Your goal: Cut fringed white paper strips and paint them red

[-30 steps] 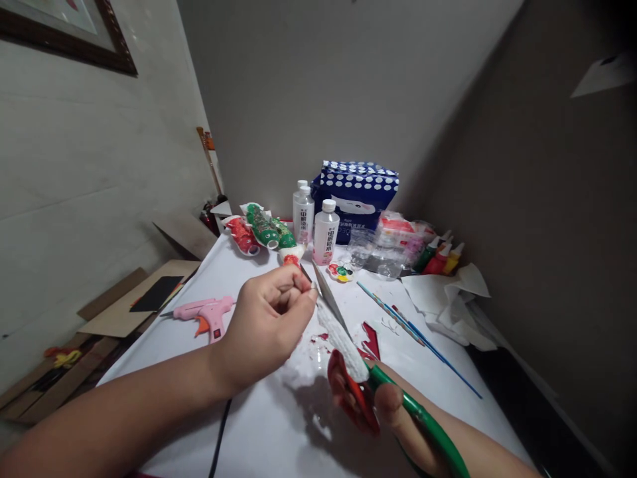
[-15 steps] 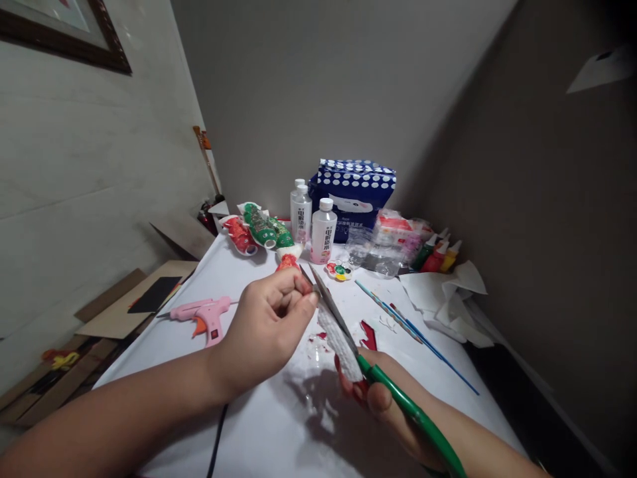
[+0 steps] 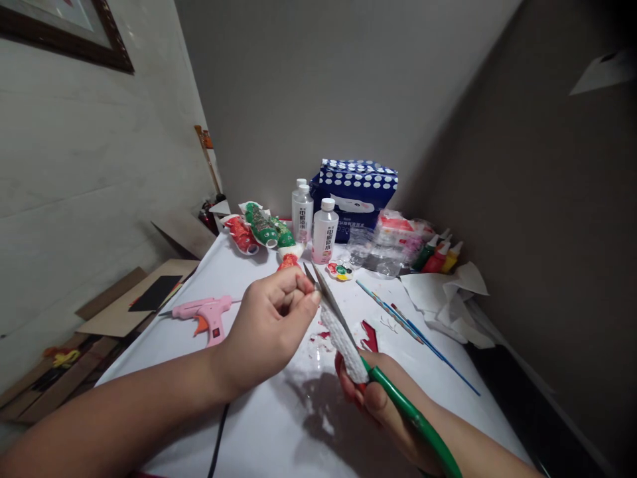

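Note:
My right hand [image 3: 383, 405] grips a pair of green-handled scissors [image 3: 343, 322], whose blades point up and away over the white table [image 3: 259, 425]. A strip of white bumpy material wraps the blades near the pivot. My left hand [image 3: 271, 325] is curled and pinches a small piece, red at the fingertips, against the scissor blades near their tips. Small red and white scraps [image 3: 369, 335] lie on the table beneath the blades.
A pink glue gun [image 3: 204, 312] lies at the left, its cord running toward me. Behind stand white bottles [image 3: 324, 232], painted bottle figures [image 3: 259, 229], a blue dotted bag [image 3: 355, 192], paint tubes [image 3: 440, 257], a small palette [image 3: 340, 270], brushes [image 3: 413, 328] and crumpled paper [image 3: 448, 295].
The scissor blades have closed somewhat since one second ago, and my right hand has moved slightly up and toward my left hand. My left hand has kept its pinch.

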Demonstrator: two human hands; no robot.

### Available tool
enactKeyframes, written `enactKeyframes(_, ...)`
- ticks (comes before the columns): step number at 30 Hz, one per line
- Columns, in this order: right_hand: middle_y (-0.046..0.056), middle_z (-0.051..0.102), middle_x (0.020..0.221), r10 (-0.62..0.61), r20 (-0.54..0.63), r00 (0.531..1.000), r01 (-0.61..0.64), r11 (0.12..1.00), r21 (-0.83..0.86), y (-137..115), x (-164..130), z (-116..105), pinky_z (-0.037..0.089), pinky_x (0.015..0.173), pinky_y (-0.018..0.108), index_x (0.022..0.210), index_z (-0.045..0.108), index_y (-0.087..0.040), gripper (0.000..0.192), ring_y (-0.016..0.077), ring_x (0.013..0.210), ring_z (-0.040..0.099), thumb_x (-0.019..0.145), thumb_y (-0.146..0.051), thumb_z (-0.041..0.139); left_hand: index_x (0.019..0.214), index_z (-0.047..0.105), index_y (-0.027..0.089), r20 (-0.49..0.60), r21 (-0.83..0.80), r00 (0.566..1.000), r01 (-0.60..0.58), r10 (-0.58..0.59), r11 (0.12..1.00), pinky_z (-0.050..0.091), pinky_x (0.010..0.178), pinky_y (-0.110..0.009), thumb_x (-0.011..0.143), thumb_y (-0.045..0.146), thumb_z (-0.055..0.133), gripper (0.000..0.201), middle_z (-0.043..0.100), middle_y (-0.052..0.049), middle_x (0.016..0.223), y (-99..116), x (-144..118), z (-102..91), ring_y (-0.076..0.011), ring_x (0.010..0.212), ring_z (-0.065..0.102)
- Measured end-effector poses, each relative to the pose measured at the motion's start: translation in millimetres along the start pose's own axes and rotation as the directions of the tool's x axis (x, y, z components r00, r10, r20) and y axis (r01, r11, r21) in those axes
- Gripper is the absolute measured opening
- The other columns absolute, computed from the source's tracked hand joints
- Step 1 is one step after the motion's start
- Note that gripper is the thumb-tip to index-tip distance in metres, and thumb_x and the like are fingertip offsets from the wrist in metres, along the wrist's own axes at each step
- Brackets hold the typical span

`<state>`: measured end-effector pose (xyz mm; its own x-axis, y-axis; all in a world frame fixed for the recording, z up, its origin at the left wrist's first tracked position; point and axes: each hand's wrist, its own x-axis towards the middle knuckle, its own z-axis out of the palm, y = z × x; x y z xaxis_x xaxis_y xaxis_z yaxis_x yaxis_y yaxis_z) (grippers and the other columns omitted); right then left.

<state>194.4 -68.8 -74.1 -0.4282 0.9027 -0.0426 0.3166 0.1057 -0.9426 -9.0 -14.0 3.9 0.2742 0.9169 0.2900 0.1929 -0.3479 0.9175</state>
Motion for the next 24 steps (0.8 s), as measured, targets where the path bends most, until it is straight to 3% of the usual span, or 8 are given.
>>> enactKeyframes(5, 0.002, 0.051, 0.070, 0.002, 0.069, 0.998, -0.008, 0.996, 0.085, -11.9, 6.1, -2.3, 0.041, 0.052, 0.024, 0.083, 0.053, -0.017, 0.069, 0.0138, 0.060, 0.044, 0.076, -0.085, 0.037, 0.073, 0.045, 0.020, -0.007, -0.012, 1.000, -0.001, 0.001, 1.000, 0.025, 0.042, -0.020, 0.086, 0.028, 0.053, 0.018, 0.033, 0.011, 0.048, 1.6, -4.5, -0.4, -0.0068, 0.041, 0.031)
enactKeyframes(10, 0.001, 0.047, 0.064, -0.034, 0.032, 0.999, 0.033, 0.999, 0.031, -8.7, 8.9, -2.5, 0.035, 0.047, 0.024, 0.071, 0.049, -0.019, 0.073, 0.0142, 0.059, 0.041, 0.071, -0.090, 0.033, 0.070, 0.046, 0.019, 0.001, -0.003, 1.000, -0.011, 0.011, 1.000, 0.025, 0.043, -0.019, 0.084, 0.026, 0.054, 0.018, 0.032, 0.010, 0.048, 5.1, -2.9, -2.4, -0.0059, 0.044, 0.028)
enactKeyframes(13, 0.002, 0.050, 0.070, -0.065, -0.031, 0.997, 0.065, 0.998, -0.018, -3.1, 9.1, 0.3, 0.037, 0.051, 0.025, 0.079, 0.053, -0.017, 0.068, 0.0138, 0.060, 0.041, 0.079, -0.083, 0.034, 0.063, 0.044, 0.018, 0.027, -0.047, 0.998, 0.057, -0.056, 0.997, 0.023, 0.043, -0.019, 0.081, 0.024, 0.055, 0.021, 0.033, 0.009, 0.047, 3.5, 1.8, -3.8, -0.0054, 0.044, 0.027)
enactKeyframes(17, -0.004, 0.040, 0.058, -0.100, -0.003, 0.995, 0.100, 0.990, 0.102, -0.3, 16.3, 7.1, 0.029, 0.044, 0.023, 0.070, 0.044, -0.019, 0.067, 0.0090, 0.048, 0.032, 0.077, -0.085, 0.033, 0.070, 0.054, 0.017, 0.154, -0.119, 0.969, 0.212, -0.192, 0.970, 0.022, 0.040, -0.020, 0.085, 0.030, 0.050, 0.020, 0.035, 0.009, 0.045, -1.4, 3.9, -1.2, -0.0061, 0.041, 0.026)
enactKeyframes(20, -0.006, 0.036, 0.052, -0.078, -0.029, 0.997, 0.081, 0.987, 0.141, -3.4, 22.2, 10.5, 0.024, 0.040, 0.023, 0.067, 0.040, -0.021, 0.068, 0.0081, 0.044, 0.030, 0.074, -0.088, 0.033, 0.078, 0.057, 0.017, 0.197, -0.059, 0.957, 0.229, -0.214, 0.972, 0.022, 0.041, -0.019, 0.088, 0.039, 0.052, 0.025, 0.037, 0.009, 0.048, -2.6, 3.3, 2.7, -0.0058, 0.042, 0.028)
enactKeyframes(24, -0.005, 0.037, 0.050, -0.086, -0.051, 0.995, 0.090, 0.992, 0.089, -4.1, 23.5, 11.1, 0.025, 0.040, 0.024, 0.066, 0.044, -0.020, 0.069, 0.0093, 0.044, 0.032, 0.076, -0.087, 0.029, 0.084, 0.056, 0.019, 0.160, 0.041, 0.957, 0.238, -0.241, 0.970, 0.024, 0.044, -0.020, 0.086, 0.043, 0.057, 0.025, 0.034, 0.011, 0.047, -2.3, 2.9, 4.6, -0.0072, 0.044, 0.031)
